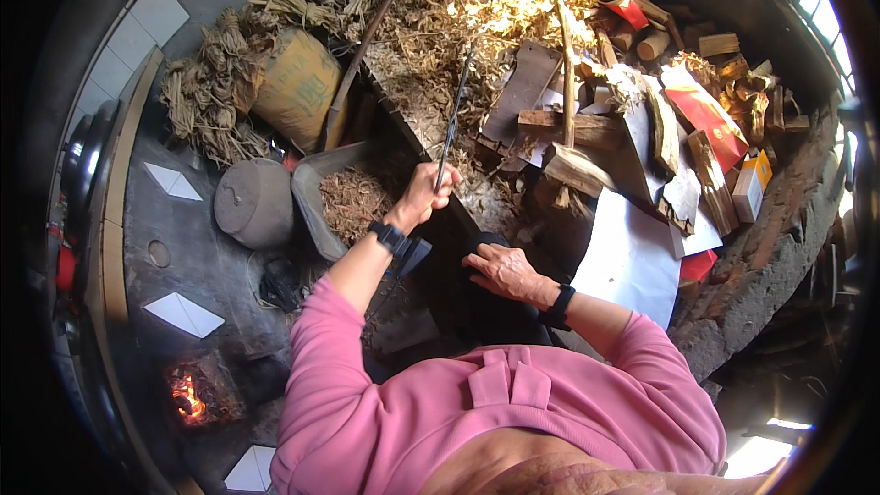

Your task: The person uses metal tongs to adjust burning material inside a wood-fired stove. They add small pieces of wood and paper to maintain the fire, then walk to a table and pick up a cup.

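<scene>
My left hand (423, 198) is closed around the handle end of thin metal fire tongs (454, 106), which point up and away over a heap of dry leaves and straw (440, 7). My right hand (510, 273) rests on my dark-trousered knee (489, 240), fingers bent and slightly apart, with nothing in it. Left of my left hand sits a grey trough-like container (308, 185) holding brown shavings (354, 203). A fire (187, 397) burns in the stove opening (223, 392) at the lower left.
Split firewood (577, 168), cardboard and red paper packaging (708, 117) pile up at the right, beside a rough low wall (777, 240). A rounded grey block-like object (253, 203) stands by the tiled stove front (199, 254). Behind it are a yellow sack (299, 86) and tied straw bundles (206, 86).
</scene>
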The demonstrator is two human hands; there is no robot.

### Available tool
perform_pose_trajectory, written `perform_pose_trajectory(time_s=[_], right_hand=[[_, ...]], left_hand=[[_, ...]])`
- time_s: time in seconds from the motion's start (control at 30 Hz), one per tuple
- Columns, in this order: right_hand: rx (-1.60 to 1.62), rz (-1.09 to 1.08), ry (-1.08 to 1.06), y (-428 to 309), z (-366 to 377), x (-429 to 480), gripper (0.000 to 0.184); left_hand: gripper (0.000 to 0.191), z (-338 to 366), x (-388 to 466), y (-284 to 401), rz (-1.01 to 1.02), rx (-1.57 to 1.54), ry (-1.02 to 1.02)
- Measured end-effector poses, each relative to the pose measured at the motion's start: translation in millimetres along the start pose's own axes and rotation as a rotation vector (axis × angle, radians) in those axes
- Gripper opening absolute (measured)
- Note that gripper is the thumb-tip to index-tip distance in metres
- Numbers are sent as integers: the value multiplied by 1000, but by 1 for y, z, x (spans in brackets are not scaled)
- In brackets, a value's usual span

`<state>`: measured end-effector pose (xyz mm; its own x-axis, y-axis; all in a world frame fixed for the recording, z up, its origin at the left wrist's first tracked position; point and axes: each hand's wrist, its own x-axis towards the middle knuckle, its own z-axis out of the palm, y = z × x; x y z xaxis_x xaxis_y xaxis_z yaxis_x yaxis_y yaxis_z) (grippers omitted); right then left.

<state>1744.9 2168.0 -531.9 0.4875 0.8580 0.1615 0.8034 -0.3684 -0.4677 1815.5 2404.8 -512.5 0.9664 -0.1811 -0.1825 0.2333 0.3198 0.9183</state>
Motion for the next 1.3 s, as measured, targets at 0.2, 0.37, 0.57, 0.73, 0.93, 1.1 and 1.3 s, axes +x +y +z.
perform_pose_trajectory(time_s=[0.2, 0.37, 0.57, 0.73, 0.93, 1.1, 1.3], right_hand=[[20, 12, 13, 1, -3, -4, 30], [48, 16, 29, 4, -1, -6, 30], [4, 2, 41, 5, 2, -6, 29], [51, -2, 47, 4, 1, -8, 30], [39, -8, 60, 6, 3, -8, 32], [35, -12, 68, 6, 4, -7, 33], [34, -14, 52, 5, 4, -5, 30]], left_hand=[[16, 3, 75, -7, 18, -195, 61], [10, 14, 61, -13, 36, -246, 118], [15, 11, -7, 1, 48, -277, 39], [15, 35, -21, 6, 72, -95, 69], [15, 52, -48, 18, 70, 15, 47], [11, 56, -92, 40, 16, -52, 59], [14, 53, -156, 78, 9, -42, 81]])
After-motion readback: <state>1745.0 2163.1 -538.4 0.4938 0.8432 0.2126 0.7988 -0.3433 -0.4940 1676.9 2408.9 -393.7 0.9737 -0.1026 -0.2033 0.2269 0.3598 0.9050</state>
